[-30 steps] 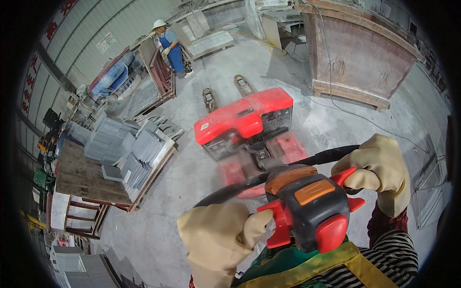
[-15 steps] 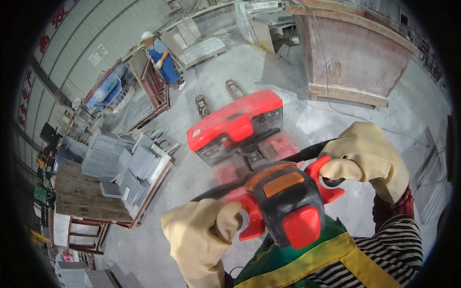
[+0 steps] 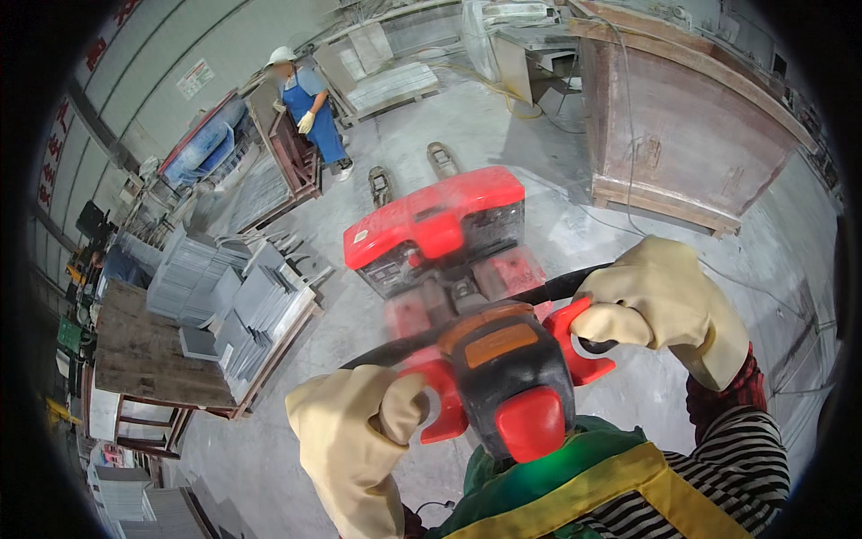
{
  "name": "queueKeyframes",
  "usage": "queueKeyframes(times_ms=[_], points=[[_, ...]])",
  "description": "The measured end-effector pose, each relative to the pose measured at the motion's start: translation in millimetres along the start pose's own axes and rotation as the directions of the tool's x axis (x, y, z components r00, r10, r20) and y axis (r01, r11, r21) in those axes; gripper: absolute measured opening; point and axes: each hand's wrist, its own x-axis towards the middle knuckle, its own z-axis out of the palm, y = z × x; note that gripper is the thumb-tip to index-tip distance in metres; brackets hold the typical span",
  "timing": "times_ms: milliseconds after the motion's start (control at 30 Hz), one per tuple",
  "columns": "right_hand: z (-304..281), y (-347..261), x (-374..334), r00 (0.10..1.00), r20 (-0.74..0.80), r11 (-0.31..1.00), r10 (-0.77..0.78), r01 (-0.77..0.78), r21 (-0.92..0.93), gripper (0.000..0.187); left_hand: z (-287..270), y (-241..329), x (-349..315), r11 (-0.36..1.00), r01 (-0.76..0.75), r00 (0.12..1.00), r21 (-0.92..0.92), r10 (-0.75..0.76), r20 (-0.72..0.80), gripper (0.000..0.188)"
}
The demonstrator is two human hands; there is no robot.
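Note:
Both of my hands wear thick cream gloves and grip the handle of a red and black electric pallet truck (image 3: 440, 220). My left hand (image 3: 352, 440) is closed round the left grip beside the black control head (image 3: 507, 368). On the other side, my right hand (image 3: 672, 296) wraps the right grip, its thumb by a dark knob at the red guard. Gloves hide most of both grips. Beyond the red cover, two forks (image 3: 380, 187) stretch over the grey floor, with no load visible on them.
A large brown box-like container (image 3: 700, 135) stands at the right, a cable hanging down its side. On the left, grey slabs (image 3: 202, 274) are stacked by a wooden-topped table (image 3: 148, 346). A person (image 3: 310, 112) in blue overalls stands beyond the forks, by a rack.
The surroundings have shifted: the brown container appears farther right and lower. The person in blue overalls has turned and lowered a hand. Both my hands remain on the handle.

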Motion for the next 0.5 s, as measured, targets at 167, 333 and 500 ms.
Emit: queueKeyframes(times_ms=[167,333,500], points=[[8.8,23.7,18.6,1.000,0.014,1.000,0.015,-0.015,-0.014,0.051,19.6,-9.0,23.4,1.000,-0.009,1.000,0.028,0.009,0.016,0.033],[16.5,46.9,44.5,1.000,0.004,0.999,-0.020,0.020,0.040,0.050,32.5,-15.5,42.7,0.998,0.056,0.998,0.022,-0.056,-0.006,0.035],[26.5,68.5,75.3,0.999,0.015,0.999,0.032,-0.032,0.029,0.044,62.4,-41.6,73.6,0.999,0.023,0.998,-0.047,-0.026,-0.053,0.039]])
